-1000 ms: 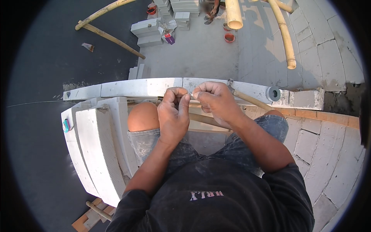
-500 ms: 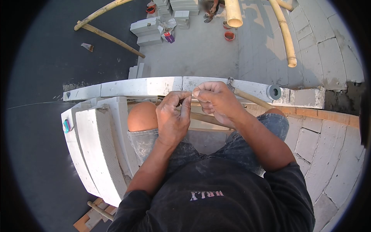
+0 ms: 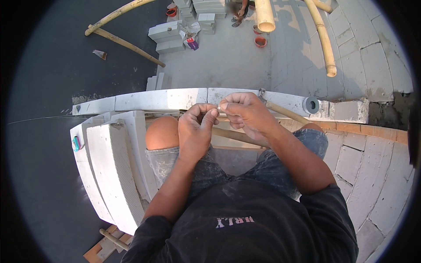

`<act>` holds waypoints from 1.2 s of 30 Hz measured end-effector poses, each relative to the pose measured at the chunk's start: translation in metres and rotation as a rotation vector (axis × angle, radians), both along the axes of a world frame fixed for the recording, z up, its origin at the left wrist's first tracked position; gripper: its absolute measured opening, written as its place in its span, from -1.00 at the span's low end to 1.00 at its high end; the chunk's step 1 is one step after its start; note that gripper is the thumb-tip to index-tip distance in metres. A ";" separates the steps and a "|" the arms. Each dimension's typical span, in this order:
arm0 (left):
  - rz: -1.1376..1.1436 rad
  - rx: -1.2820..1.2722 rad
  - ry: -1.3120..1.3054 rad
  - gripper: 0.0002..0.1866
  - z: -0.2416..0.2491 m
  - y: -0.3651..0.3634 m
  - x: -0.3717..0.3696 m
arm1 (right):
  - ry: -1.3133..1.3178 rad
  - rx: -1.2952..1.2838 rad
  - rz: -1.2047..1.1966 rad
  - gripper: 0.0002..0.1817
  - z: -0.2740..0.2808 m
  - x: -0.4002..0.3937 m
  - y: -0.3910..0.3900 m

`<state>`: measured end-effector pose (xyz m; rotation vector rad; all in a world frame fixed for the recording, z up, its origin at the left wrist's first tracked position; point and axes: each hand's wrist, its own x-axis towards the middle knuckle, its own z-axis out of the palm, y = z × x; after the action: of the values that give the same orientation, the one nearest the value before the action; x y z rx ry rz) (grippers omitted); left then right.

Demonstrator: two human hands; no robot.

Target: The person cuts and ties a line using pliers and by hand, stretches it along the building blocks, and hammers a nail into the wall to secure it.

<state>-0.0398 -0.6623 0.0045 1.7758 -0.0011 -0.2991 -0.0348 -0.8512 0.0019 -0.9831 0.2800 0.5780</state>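
My left hand (image 3: 195, 127) and my right hand (image 3: 247, 115) meet fingertip to fingertip above my lap. Both are closed in a pinch. Between them is something tiny and pale, too small to name. Just beyond the hands runs a row of white blocks (image 3: 160, 99). A tool with a metal head and wooden handle (image 3: 287, 112) leans across that row, close by my right hand. Farther right, a round grey object with a dark hollow centre (image 3: 311, 105) rests on the blocks.
Large white blocks (image 3: 109, 158) stand at my left, with a small teal object (image 3: 76, 143) on one. Bamboo poles (image 3: 322, 37) hang into view above. Below the wall are red buckets (image 3: 260, 42), stacked blocks (image 3: 169, 37) and another person's legs (image 3: 239, 17). Thin wires (image 3: 44, 117) stick out left.
The fingers of my left hand have shifted slightly, with the thumb moved a little against the fingertips. My right hand stays almost where it was.
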 end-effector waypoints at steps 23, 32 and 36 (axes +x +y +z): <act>0.003 -0.468 0.233 -0.81 -0.013 0.008 0.006 | -0.815 -0.720 -0.037 -0.88 -0.003 -0.002 0.002; -0.012 -0.614 0.370 -0.85 -0.015 0.012 0.011 | -1.251 -1.067 0.049 -0.90 -0.009 0.003 -0.003; -0.025 -0.480 0.375 -0.87 -0.010 0.008 0.012 | -1.290 -1.156 0.023 -0.83 -0.007 0.002 -0.004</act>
<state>-0.0281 -0.6540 -0.0054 1.2263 0.1595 -0.5941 -0.0327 -0.8552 -0.0051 -2.2507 -0.6469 -0.3719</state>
